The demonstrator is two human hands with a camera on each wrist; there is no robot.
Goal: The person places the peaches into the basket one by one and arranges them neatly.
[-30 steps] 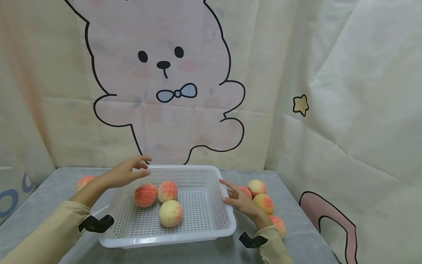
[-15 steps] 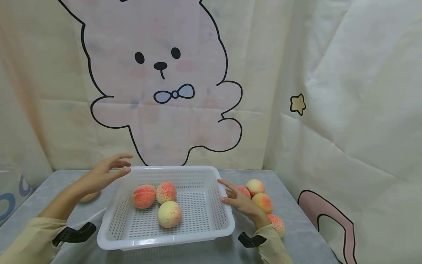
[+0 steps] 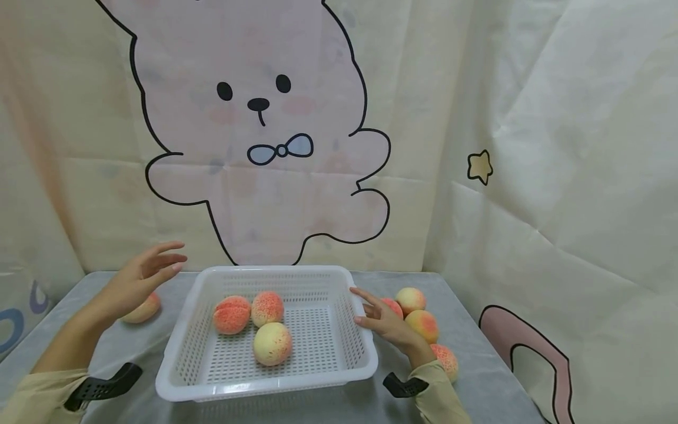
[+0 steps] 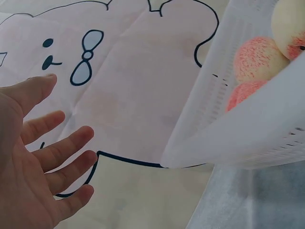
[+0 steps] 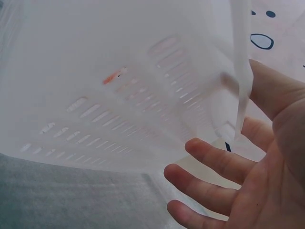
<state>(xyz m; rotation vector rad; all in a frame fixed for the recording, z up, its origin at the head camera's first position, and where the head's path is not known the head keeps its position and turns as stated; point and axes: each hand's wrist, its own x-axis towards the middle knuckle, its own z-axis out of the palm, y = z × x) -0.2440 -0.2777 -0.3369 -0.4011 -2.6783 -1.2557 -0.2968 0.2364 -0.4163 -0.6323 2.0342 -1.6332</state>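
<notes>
Three peaches (image 3: 272, 344) in basket (image 3: 254, 387), one lone peach (image 3: 144, 311) by the left hand (image 3: 132, 284)

Two bare hands frame a white plastic basket on a grey-covered bench (image 3: 492, 383), its long side appearing to run left to right across the person's front. The left hand, fingers spread and holding nothing, hangs in the air off the basket's left side. Partly hidden behind it in the head view, the lone peach lies on the bench, outside the basket and well apart from its rim. The key relation is there: of the two hands, the left is plainly the nearer to this peach, with the basket standing between the peach and the right hand (image 3: 391, 323). How high the left hand is above the fruit cannot be told, as the left wrist view does not show that peach.

At the opposite end, the right hand lightly grips the basket's right rim, thumb over the edge and several fingers outside the wall. Inside, the three peaches cluster left of centre, close together. Four more peaches (image 3: 422, 327) sit on the bench beyond the right hand and forearm, one partly hidden.
</notes>
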